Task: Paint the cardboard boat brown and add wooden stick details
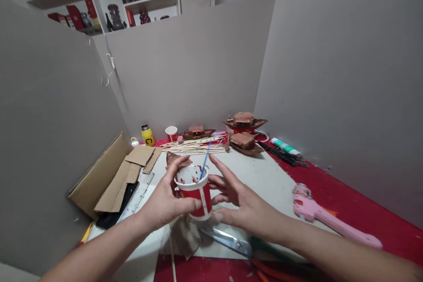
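My left hand (168,202) is closed around a red and white paper cup (194,200), thumb across its front and index finger by the rim. Dark red specks mark the cup's white inside, and a thin blue stick (205,161) leans out of it. At the cup's right side is my right hand (233,194), fingers apart, index stretched up near the stick; its other fingertips reach the cup's edge, and whether they press on it is unclear. Below the cup lie large scissors (228,240) and a pale brown, strip-like piece (187,238). Behind it, a reddish-brown piece (173,158) is partly hidden.
Brown model boats (246,143) and thin wooden sticks (194,144) lie at the back. Cardboard pieces (114,185) are on the left, near a yellow bottle (147,135) and another paper cup (171,133). A pink glue gun (330,218) and black tools (280,154) lie right.
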Tool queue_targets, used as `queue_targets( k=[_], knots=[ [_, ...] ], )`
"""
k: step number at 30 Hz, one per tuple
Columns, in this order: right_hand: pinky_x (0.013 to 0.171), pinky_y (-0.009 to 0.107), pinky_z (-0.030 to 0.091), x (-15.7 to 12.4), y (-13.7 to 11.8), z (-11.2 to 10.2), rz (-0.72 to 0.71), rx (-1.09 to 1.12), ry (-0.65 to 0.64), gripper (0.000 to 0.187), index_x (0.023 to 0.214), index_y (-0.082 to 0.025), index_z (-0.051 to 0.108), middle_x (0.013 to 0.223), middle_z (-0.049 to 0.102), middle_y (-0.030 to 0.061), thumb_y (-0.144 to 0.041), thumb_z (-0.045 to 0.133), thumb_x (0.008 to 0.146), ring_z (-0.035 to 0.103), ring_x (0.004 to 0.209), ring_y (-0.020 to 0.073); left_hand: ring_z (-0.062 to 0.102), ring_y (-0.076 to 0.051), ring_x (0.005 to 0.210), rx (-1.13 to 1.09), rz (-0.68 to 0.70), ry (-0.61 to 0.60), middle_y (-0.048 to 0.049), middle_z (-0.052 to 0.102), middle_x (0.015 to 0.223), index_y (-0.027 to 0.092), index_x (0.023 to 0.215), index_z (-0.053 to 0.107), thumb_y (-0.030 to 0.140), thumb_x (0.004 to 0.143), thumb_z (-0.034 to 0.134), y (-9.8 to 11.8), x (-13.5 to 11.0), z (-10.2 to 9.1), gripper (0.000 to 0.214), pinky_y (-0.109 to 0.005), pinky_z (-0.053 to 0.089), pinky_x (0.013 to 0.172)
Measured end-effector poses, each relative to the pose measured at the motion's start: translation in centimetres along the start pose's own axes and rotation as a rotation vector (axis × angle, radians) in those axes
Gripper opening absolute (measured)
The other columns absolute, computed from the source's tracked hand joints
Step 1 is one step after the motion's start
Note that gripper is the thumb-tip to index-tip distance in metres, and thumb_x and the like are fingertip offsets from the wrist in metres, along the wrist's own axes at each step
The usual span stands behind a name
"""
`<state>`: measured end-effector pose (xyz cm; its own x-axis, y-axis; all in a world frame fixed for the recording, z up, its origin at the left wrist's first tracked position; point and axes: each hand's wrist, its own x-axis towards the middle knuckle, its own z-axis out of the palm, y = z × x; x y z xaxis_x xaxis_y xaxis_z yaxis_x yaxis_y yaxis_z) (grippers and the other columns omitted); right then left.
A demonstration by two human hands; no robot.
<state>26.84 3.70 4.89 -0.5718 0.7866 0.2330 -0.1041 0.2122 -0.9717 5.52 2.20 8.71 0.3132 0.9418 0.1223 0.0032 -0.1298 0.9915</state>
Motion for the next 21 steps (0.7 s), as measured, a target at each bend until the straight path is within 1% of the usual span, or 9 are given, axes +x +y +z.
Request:
queue_targets(
  k=[2, 4, 6, 10, 11, 13, 16, 19, 21],
  knots=[
    [0.093, 0.045, 0.052, -1.1, 0.3, -0.8, 0.004, -0.064, 0.068, 0.110, 0.157, -0.035, 0.001, 0.149, 0.044, 0.0172, -0.049, 0.076, 0.078, 0.056, 0.122, 0.0277, 0.066, -0.027, 0.108, 0.032, 0.017, 0.064, -0.0093, 0.057, 0.136, 0.030, 0.141, 0.041, 0.016, 0.060, 0.081, 0.2, 1.1, -1.5, 0.092, -0.040, 0.054, 0.093],
    [0.089, 0.043, 0.053, -2.6, 0.6, -1.6, 0.039, -0.102, 0.137, 0.092, 0.156, -0.038, 0.008, 0.145, 0.048, 0.0152, -0.049, 0.067, 0.086, 0.058, 0.117, 0.0256, 0.067, -0.027, 0.103, 0.159, 0.039, 0.168, -0.0094, 0.064, 0.127, 0.028, 0.142, 0.041, 0.019, 0.062, 0.080, 0.4, 3.0, -3.7, 0.090, -0.040, 0.055, 0.090],
    [0.087, 0.042, 0.055, -4.1, 1.0, -2.3, 0.067, -0.129, 0.212, 0.079, 0.156, -0.038, 0.014, 0.140, 0.053, 0.0145, -0.048, 0.059, 0.092, 0.061, 0.112, 0.0248, 0.068, -0.027, 0.101, 0.383, 0.076, 0.349, -0.0093, 0.068, 0.119, 0.023, 0.140, 0.045, 0.023, 0.066, 0.077, 0.6, 5.5, -6.4, 0.080, -0.039, 0.056, 0.087],
    [0.084, 0.042, 0.057, -5.9, 1.7, -2.8, 0.105, -0.207, 0.299, 0.070, 0.155, -0.034, 0.020, 0.131, 0.060, 0.0150, -0.049, 0.052, 0.095, 0.065, 0.105, 0.0248, 0.060, -0.028, 0.117, 0.561, 0.091, 0.573, -0.0116, 0.062, 0.128, 0.017, 0.135, 0.051, 0.019, 0.073, 0.074, -0.1, 11.7, -12.2, 0.066, -0.041, 0.048, 0.101],
    [0.083, 0.041, 0.058, -6.0, 1.9, -2.8, 0.107, -0.233, 0.322, 0.067, 0.155, -0.034, 0.022, 0.129, 0.062, 0.0146, -0.049, 0.050, 0.095, 0.067, 0.103, 0.0243, 0.059, -0.028, 0.118, 0.607, 0.085, 0.622, -0.0123, 0.061, 0.129, 0.016, 0.133, 0.052, 0.020, 0.077, 0.074, -0.5, 13.2, -13.4, 0.060, -0.042, 0.048, 0.102],
    [0.080, 0.037, 0.060, -6.1, 2.3, -3.0, 0.094, -0.302, 0.359, 0.065, 0.154, -0.035, 0.025, 0.126, 0.065, 0.0132, -0.049, 0.049, 0.095, 0.069, 0.099, 0.0231, 0.061, -0.026, 0.112, 0.694, 0.059, 0.702, -0.0113, 0.058, 0.130, 0.017, 0.128, 0.055, 0.030, 0.091, 0.064, -1.4, 15.8, -15.4, 0.040, -0.048, 0.053, 0.093],
    [0.080, 0.034, 0.061, -6.1, 3.0, -3.6, 0.038, -0.428, 0.410, 0.065, 0.152, -0.035, 0.029, 0.119, 0.069, 0.0115, -0.048, 0.053, 0.093, 0.072, 0.093, 0.0220, 0.063, -0.024, 0.106, 0.807, 0.026, 0.767, -0.0106, 0.060, 0.126, 0.017, 0.126, 0.057, 0.034, 0.094, 0.060, -3.1, 19.0, -17.1, 0.036, -0.046, 0.055, 0.088],
    [0.080, 0.031, 0.062, -6.7, 4.2, -4.5, -0.006, -0.521, 0.468, 0.065, 0.151, -0.034, 0.032, 0.115, 0.072, 0.0107, -0.045, 0.056, 0.092, 0.074, 0.090, 0.0213, 0.063, -0.024, 0.106, 0.908, -0.003, 0.791, -0.0105, 0.060, 0.126, 0.017, 0.125, 0.057, 0.034, 0.094, 0.060, -5.1, 21.8, -17.9, 0.036, -0.045, 0.055, 0.088],
    [0.078, 0.028, 0.062, -7.3, 5.1, -4.8, -0.003, -0.570, 0.516, 0.064, 0.150, -0.035, 0.036, 0.115, 0.073, 0.0101, -0.045, 0.058, 0.091, 0.075, 0.090, 0.0215, 0.063, -0.024, 0.106, 0.968, -0.027, 0.791, -0.0105, 0.060, 0.126, 0.017, 0.126, 0.057, 0.034, 0.093, 0.061, -6.5, 23.5, -18.2, 0.036, -0.046, 0.055, 0.088]
  ],
)
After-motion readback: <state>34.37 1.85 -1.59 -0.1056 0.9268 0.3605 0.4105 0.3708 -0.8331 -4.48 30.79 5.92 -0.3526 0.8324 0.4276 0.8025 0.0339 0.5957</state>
